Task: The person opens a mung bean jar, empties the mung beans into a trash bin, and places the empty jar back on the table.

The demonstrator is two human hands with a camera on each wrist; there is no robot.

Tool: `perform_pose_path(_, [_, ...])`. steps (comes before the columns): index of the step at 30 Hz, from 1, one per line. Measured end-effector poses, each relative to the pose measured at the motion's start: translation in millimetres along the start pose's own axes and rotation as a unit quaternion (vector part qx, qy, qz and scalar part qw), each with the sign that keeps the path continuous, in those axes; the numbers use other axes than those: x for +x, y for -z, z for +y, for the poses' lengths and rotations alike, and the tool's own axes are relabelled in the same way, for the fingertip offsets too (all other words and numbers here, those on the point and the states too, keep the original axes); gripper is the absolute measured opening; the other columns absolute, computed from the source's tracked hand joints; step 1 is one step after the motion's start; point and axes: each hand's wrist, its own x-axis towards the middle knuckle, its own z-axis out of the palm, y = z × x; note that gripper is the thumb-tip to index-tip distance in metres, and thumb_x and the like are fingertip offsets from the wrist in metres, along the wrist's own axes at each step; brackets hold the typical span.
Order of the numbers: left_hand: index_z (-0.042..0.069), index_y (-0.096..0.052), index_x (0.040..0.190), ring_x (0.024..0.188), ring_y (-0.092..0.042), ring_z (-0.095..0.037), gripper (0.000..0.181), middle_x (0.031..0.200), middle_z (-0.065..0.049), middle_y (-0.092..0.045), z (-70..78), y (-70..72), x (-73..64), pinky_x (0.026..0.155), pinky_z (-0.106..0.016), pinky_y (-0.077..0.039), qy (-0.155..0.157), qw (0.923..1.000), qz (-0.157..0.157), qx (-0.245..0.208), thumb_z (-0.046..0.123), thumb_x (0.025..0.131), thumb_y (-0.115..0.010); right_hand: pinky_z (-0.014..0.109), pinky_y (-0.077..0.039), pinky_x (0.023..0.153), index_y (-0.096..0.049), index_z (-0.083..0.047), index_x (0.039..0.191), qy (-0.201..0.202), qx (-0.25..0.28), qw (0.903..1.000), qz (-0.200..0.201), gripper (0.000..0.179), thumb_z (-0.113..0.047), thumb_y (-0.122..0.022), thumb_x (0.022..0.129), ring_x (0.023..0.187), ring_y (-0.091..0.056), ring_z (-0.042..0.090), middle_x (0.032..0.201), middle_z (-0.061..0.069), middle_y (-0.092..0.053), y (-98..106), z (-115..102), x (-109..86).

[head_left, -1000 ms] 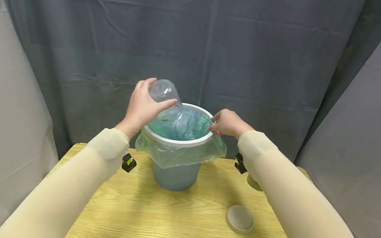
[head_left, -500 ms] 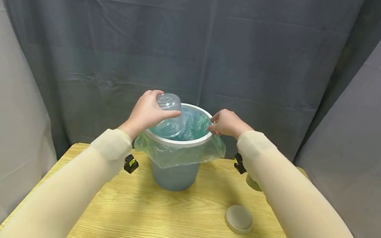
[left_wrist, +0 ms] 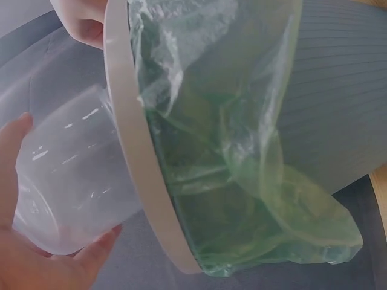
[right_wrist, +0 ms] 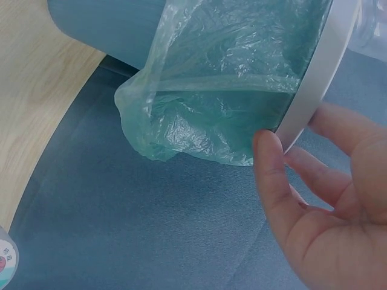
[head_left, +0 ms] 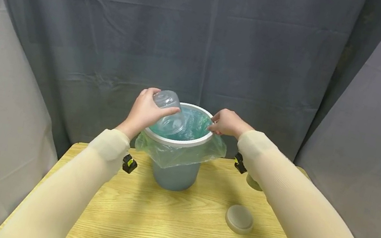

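My left hand (head_left: 145, 110) grips a clear plastic jar (left_wrist: 75, 172) round its base end. The jar is tilted with its mouth down, overlapping the opening of a grey-blue trash bin (head_left: 174, 179). Nothing shows inside the jar. A translucent green bag (head_left: 180, 157) lines the bin and hangs over its white rim (head_left: 175, 143). On the opposite side, my right hand (head_left: 229, 123) pinches this rim, thumb outside near the bag and fingers behind, as the right wrist view shows.
A round beige lid (head_left: 239, 219) lies on the wooden table (head_left: 156, 223), right of the bin. A round container (head_left: 253, 183) is partly hidden behind the right sleeve. Grey curtains (head_left: 144, 34) hang behind and white sheets stand at both sides.
My left hand has brought the jar lower toward the bin, then lifted it slightly and tilted it more again. The right hand and the bin have stayed in place.
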Motion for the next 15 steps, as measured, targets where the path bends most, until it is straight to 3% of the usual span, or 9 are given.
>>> perform_pose_path(9, [0.002, -0.041, 0.153, 0.134, -0.049, -0.036, 0.090, 0.149, -0.023, -0.042, -10.7, -1.2, -2.1, 0.116, -0.048, -0.041, 0.016, 0.9995, -0.005, -0.025, 0.055, 0.088, -0.075, 0.041, -0.054, 0.095, -0.055, 0.007, 0.142, 0.000, 0.004, 1.0000, -0.002, 0.053, -0.020, -0.070, 0.099, 0.075, -0.063, 0.013, 0.080, 0.011, -0.071, 0.0, -0.2, -1.3])
perform_pose_path(15, [0.000, -0.038, 0.150, 0.137, -0.046, -0.038, 0.090, 0.150, -0.025, -0.039, -17.4, 1.5, -3.1, 0.117, -0.051, -0.039, 0.054, 0.9963, 0.003, -0.066, 0.057, 0.089, -0.072, 0.042, -0.053, 0.097, -0.056, 0.007, 0.142, -0.002, 0.007, 1.0000, 0.001, 0.053, -0.021, -0.070, 0.099, 0.077, -0.064, 0.015, 0.078, 0.009, -0.071, -0.5, 0.1, -0.5])
